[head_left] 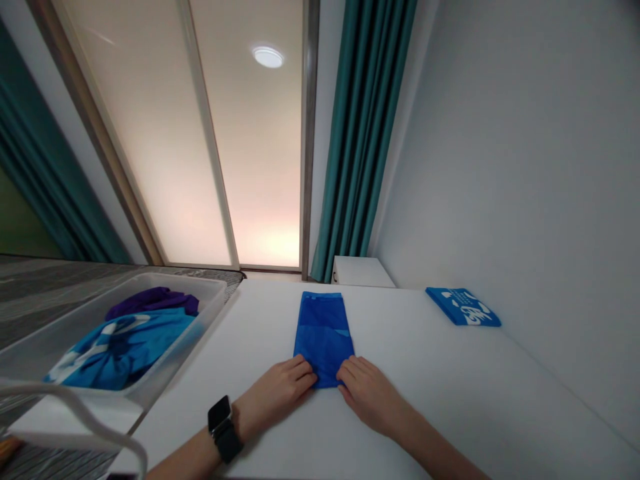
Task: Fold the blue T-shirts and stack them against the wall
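Note:
A long, narrow piece of folded blue fabric [324, 333] lies flat on the white table [400, 373], its short near edge towards me. My left hand [291, 380], with a dark watch on the wrist, has its fingers closed at the fabric's near left corner. At the near right corner, the curled fingers of my right hand [365, 387] grip the same piece. Fingertips hide both corners. Whether the fabric is a bag or a plain cloth, I cannot tell.
A flat blue folded piece with white print [463, 307] lies at the table's right, against the wall. To the left, a translucent plastic bin [205, 287] holds blue fabric [135, 343] and purple fabric [153, 300]. A pale cable [85, 410] curves across the lower left.

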`<state>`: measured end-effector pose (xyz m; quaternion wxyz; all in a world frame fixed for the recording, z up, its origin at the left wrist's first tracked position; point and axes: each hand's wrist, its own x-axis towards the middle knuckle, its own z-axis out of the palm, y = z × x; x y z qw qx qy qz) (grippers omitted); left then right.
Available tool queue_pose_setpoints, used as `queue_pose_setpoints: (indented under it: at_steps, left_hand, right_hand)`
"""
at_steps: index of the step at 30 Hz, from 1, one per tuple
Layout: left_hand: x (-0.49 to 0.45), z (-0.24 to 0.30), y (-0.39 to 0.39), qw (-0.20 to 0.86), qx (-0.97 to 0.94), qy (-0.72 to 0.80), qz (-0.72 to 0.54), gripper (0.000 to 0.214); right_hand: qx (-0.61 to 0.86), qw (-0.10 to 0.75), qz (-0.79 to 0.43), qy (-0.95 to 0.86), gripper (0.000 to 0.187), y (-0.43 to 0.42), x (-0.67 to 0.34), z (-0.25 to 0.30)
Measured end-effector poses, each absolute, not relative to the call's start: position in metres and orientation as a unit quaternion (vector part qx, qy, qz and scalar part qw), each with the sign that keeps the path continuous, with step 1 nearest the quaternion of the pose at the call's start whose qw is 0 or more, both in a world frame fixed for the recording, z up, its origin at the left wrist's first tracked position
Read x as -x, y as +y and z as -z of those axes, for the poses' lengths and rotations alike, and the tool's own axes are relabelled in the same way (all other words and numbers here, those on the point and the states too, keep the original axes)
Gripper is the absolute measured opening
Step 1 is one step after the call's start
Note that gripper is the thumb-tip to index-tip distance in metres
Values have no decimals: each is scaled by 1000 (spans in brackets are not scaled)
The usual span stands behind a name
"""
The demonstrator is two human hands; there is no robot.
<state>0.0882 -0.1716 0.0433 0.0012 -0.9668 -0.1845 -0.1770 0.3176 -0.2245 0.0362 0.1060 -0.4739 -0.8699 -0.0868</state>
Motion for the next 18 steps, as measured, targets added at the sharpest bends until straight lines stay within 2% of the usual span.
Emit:
queue_pose_setpoints:
  at_steps: [4,8,11,15,18]
  left_hand:
    - [-88,-42,-172,-39,959,-201,197,14]
    - [-94,-43,-178,-112,946,-234,196,14]
    - [-92,-52,-178,-159,942,-232,185,17]
    - [-70,-62,-157,-253,904,-258,229,37]
    - [-52,-56,-136,-258,896,-270,239,45]
  right_hand:
    - [490,127,40,-862,7,-229,-314,-41]
    - [493,170,52,-852,31,-229,-300,-28]
    - [493,142,68,-856,32,-224,-293,-17]
    - [513,107,28,-851,35,-225,-293,-25]
    - [522,94,-11,-848,35,-230,-295,-43]
